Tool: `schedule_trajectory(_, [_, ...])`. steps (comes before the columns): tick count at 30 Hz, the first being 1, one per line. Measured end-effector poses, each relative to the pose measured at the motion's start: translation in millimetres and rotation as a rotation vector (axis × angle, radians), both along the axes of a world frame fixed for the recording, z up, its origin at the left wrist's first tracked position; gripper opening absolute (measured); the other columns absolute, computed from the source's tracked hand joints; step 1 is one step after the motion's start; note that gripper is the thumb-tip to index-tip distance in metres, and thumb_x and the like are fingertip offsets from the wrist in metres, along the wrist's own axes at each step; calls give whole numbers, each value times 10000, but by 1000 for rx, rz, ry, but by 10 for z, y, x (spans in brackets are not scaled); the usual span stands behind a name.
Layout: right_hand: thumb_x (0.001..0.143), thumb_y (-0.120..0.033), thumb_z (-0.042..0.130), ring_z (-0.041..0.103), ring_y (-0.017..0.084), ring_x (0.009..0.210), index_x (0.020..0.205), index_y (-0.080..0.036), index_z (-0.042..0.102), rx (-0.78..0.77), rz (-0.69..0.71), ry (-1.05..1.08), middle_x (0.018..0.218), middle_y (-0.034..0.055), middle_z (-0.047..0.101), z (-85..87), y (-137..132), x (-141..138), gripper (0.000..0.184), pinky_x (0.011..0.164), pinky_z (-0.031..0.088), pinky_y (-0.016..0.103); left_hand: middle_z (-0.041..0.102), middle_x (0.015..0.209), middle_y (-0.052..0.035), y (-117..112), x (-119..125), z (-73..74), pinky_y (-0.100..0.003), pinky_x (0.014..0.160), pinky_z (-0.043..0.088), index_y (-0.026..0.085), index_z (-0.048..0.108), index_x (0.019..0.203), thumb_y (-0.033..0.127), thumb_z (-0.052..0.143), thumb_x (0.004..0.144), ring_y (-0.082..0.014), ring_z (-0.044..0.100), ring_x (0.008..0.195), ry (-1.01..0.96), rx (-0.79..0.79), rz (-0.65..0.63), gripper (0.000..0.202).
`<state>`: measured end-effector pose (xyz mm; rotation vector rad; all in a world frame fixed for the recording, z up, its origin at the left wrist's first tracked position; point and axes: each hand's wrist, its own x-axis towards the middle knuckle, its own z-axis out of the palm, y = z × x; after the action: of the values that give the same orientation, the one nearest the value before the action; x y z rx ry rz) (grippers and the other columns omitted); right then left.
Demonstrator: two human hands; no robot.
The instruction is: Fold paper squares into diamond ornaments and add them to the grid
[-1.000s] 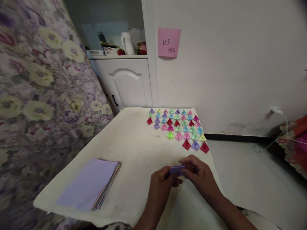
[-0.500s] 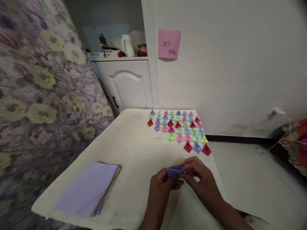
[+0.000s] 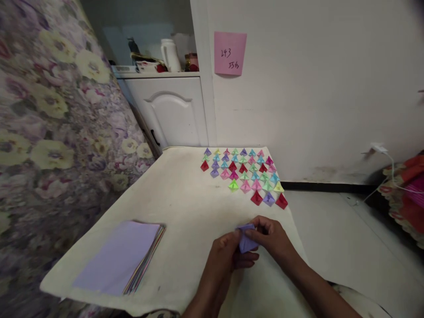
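Note:
Between my two hands, above the table, is a small folded piece of purple paper [image 3: 247, 244]. My left hand [image 3: 225, 252] pinches it along its left side, with some fingers curled beneath. With thumb and fingers, my right hand [image 3: 273, 238] grips its upper right edge, the thumb lying across the front. The paper now shows a squarish, pointed face with a crease. Farther back stand rows of small folded paper pieces [image 3: 245, 185] in red, pink, green, blue, yellow and purple. To the left lies a stack of coloured paper sheets [image 3: 115, 258], purple on top.
A cream cloth covers the table [image 3: 179, 203]. A floral curtain [image 3: 66, 145] hangs along the left side. Behind are a white cabinet [image 3: 175, 110], a white jug [image 3: 171, 55] on its shelf, and a pink note [image 3: 230, 53] on the wall. A white cable [image 3: 393, 170] hangs at right.
The purple paper has turned from a narrow, open-edged shape to a flatter, pointed face. My right thumb has moved onto its front. The whole view has shifted slightly.

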<state>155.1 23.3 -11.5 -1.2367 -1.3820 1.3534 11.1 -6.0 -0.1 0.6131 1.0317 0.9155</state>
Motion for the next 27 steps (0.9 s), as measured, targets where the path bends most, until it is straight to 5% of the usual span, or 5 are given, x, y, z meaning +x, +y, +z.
schedule_trajectory(11, [711, -260, 630, 357, 87, 472, 719, -166, 599, 79, -51, -168, 492, -72, 392, 100, -39, 11, 99, 452, 277, 208, 711, 692, -96, -13, 6, -32, -221, 532, 474, 89, 670, 871, 309, 698, 651, -146, 652, 553, 132, 13, -23, 313])
schedule_trajectory(21, [692, -182, 645, 495, 132, 663, 654, -188, 614, 233, -115, -168, 847, 14, 576, 109, -84, -41, 49, 572, 385, 240, 696, 689, -88, -38, 43, -24, -206, 518, 456, 84, 640, 900, 264, 634, 719, -124, 629, 533, 73, 0, 0, 255])
schedule_trajectory(27, [729, -139, 598, 520, 204, 954, 753, -238, 685, 398, -133, -144, 1030, 44, 558, 93, -187, -109, 134, 790, 427, 305, 669, 669, -45, -21, 21, -40, -202, 525, 453, 98, 642, 907, 239, 636, 725, -117, 624, 546, 9, 47, 83, 230])
